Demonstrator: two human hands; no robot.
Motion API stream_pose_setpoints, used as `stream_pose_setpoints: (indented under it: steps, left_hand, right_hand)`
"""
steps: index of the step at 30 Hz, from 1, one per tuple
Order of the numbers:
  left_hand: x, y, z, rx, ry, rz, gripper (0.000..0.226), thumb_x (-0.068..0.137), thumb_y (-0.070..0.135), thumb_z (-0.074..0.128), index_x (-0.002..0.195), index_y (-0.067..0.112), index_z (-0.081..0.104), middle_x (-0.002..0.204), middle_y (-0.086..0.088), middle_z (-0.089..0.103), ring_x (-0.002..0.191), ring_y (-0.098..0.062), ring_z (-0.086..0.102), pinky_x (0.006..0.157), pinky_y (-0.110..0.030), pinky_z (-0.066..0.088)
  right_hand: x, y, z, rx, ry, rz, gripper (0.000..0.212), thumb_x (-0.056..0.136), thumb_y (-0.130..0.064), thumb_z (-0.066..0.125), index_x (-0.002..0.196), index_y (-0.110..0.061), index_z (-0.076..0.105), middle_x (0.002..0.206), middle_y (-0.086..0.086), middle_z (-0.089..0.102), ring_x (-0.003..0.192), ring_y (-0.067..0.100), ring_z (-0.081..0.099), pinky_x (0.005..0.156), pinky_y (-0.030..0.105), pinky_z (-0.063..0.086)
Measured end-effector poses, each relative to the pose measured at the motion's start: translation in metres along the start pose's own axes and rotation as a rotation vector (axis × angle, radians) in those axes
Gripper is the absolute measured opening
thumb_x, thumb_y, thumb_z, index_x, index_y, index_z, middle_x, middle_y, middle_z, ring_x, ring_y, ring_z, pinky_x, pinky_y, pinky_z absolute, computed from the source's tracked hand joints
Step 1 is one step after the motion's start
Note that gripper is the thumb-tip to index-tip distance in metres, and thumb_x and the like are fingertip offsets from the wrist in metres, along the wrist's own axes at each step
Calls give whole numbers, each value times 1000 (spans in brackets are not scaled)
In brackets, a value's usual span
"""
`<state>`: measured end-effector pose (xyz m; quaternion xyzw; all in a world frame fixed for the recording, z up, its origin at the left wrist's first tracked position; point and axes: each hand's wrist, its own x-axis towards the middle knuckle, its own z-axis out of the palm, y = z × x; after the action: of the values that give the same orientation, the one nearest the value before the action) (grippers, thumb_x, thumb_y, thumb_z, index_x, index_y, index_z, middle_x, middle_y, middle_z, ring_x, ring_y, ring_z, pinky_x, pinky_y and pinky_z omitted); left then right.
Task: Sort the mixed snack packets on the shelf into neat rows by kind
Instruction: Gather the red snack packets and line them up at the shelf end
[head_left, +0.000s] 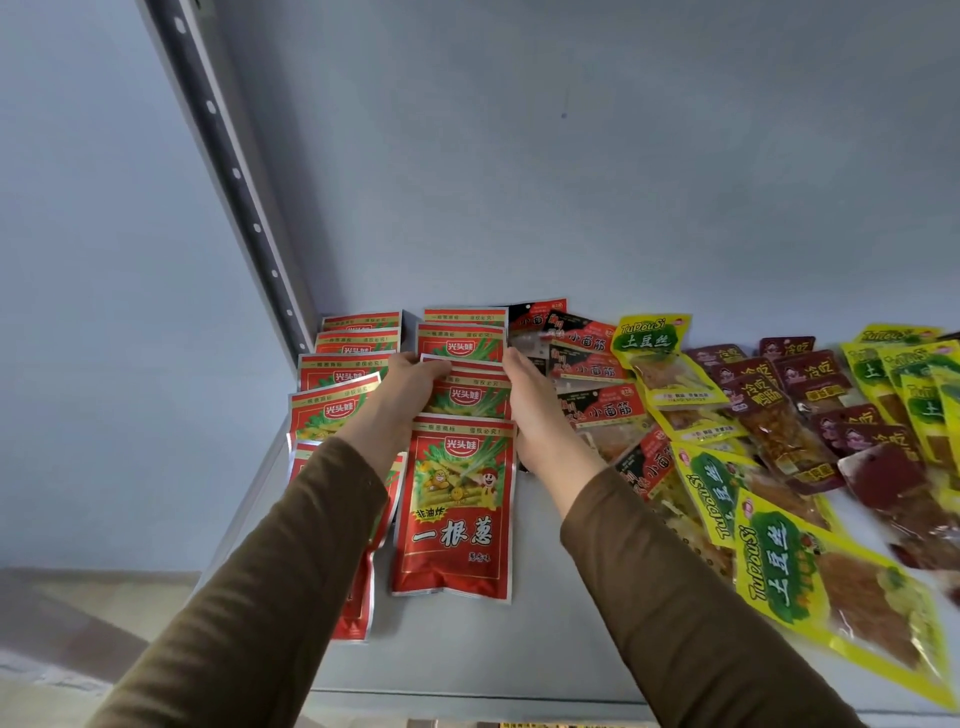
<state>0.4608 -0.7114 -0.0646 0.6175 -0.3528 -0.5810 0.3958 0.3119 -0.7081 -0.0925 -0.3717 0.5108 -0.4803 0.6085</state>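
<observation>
Red snack packets lie in two overlapping rows at the shelf's left end; the front packet of the right row (457, 509) lies flat and fully visible. My left hand (410, 382) grips the left edge of a red packet (467, 395) in the middle of that row, fingers curled over it. My right hand (530, 400) presses flat against the same row's right edge. The left row of red packets (337, 374) runs beside my left forearm, partly hidden by it.
Black-and-red packets (592, 364) lie in a loose row right of my right hand. Yellow-green packets (649, 343) and dark maroon packets (800, 374) are mixed further right. The shelf's perforated upright (234, 171) stands at left. Bare shelf board (467, 649) shows in front.
</observation>
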Motion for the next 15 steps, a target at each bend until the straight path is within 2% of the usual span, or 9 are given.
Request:
stream_pose_setpoints:
  steps: [3,7,10,12,15]
  left_hand:
    - [-2,3,3,18,-14,-3,45,99,29,68,139,21,50,107,-7,78,87,-28,79,87,-51,63]
    - [-4,9,3,32,5,-5,47,99,26,67,140,21,44,109,-9,77,89,-29,78,86,-51,63]
    - [-12,10,-2,44,-38,-47,28,103,30,61,127,14,59,99,-7,80,87,-27,79,83,-43,63]
    - [-18,10,-7,40,-56,-47,25,104,32,58,122,14,62,96,-5,81,85,-26,79,76,-39,62]
    - [-30,9,-14,2,-91,-18,29,105,35,56,126,14,60,106,-8,80,95,-29,78,73,-36,62]
  right_hand:
    - [2,-5,2,-14,24,26,43,109,-51,37,130,-23,61,114,5,75,100,25,75,93,48,60]
    - [1,-8,4,-38,30,49,44,108,-52,38,129,-22,63,115,6,75,103,27,74,99,52,57]
    - [-2,-7,-1,-23,26,51,47,108,-52,38,130,-20,64,116,5,75,105,26,74,100,51,55]
    - [-6,-5,-5,5,19,23,45,107,-52,38,125,-21,66,113,4,76,103,24,75,99,50,56]
    - [-15,-1,-11,9,-10,-26,42,108,-51,38,125,-24,65,113,0,76,102,18,75,93,43,56]
